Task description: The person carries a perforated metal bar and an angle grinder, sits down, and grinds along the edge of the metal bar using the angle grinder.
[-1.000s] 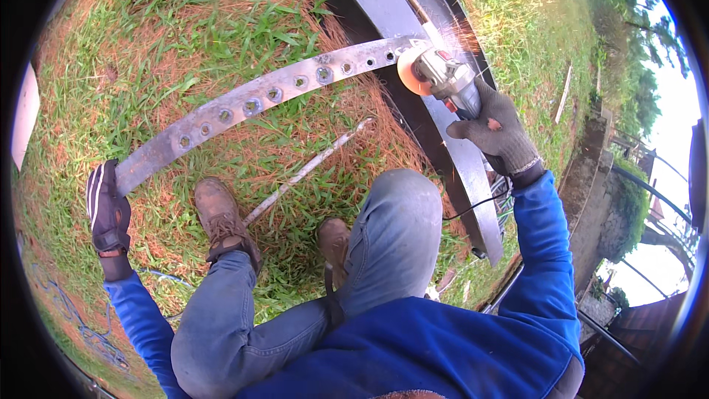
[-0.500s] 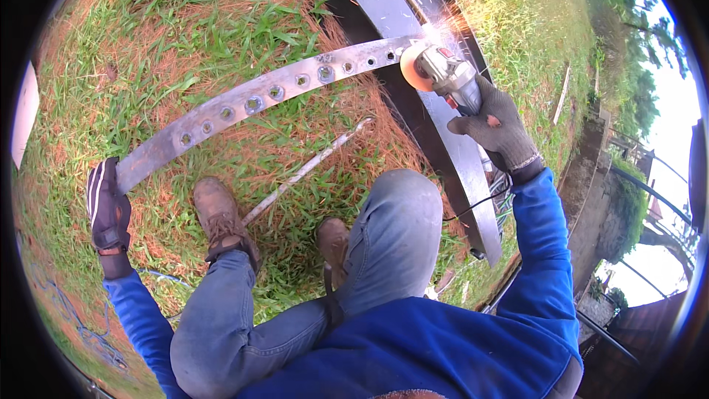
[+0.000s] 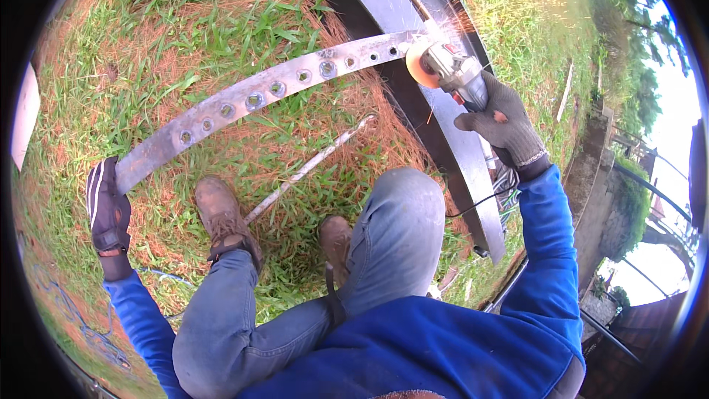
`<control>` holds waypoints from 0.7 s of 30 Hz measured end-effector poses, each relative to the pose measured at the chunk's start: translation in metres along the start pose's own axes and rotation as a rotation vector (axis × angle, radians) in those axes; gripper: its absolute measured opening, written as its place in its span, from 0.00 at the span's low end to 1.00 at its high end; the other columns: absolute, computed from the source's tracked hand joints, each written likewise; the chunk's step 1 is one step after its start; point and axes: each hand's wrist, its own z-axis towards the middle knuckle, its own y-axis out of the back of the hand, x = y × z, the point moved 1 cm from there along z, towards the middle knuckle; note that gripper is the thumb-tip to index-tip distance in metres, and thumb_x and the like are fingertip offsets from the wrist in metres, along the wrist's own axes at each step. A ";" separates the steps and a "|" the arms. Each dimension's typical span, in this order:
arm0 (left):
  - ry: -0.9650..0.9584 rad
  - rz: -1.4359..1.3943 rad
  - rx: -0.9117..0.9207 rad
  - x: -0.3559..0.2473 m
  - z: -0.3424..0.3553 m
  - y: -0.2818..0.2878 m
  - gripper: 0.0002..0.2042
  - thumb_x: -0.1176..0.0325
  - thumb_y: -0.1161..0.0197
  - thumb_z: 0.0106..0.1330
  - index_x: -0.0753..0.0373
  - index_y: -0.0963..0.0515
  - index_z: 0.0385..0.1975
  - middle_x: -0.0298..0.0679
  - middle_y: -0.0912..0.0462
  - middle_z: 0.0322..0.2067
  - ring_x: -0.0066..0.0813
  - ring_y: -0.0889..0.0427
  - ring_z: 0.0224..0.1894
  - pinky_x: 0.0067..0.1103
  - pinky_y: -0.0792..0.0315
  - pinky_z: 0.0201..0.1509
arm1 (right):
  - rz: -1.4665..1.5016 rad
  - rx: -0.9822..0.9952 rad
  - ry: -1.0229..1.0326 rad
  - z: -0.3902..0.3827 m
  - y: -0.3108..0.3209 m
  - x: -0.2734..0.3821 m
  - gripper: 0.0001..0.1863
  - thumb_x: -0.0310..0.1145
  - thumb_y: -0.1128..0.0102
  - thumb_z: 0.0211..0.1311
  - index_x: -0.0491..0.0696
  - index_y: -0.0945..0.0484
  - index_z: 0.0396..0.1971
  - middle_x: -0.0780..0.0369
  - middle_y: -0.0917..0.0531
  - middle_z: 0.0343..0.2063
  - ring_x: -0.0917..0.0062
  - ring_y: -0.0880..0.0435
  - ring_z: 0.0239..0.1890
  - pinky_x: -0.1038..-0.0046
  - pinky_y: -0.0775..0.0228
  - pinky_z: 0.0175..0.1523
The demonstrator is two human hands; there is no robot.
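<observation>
A flat metal bar with a row of round holes stretches from the left up to a dark steel beam, where its far end rests. Gloved in black with white stripes, my left hand is closed around the bar's near end. My right hand, in a worn grey glove with a hole at its back, grips the body of an angle grinder. The grinder's orange disc sits at the far end of the bar, and sparks fly up and to the right from there.
Between my boots and the beam, a thin whitish rod lies on the grass. A black cord runs below my right hand across the beam. Blue cable lies at lower left; a stone wall stands at right.
The grinder and my right hand have shifted slightly right and down. The spark spray looks thinner. My left hand keeps its hold on the bar.
</observation>
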 end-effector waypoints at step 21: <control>-0.069 0.046 0.029 -0.004 0.003 0.002 0.26 0.89 0.43 0.70 0.67 0.17 0.67 0.52 0.13 0.50 0.53 0.15 0.52 0.40 0.19 0.59 | -0.130 -0.030 -0.050 0.005 0.011 0.001 0.44 0.49 0.10 0.48 0.51 0.19 0.65 0.48 0.07 0.51 0.49 0.06 0.57 0.51 0.14 0.62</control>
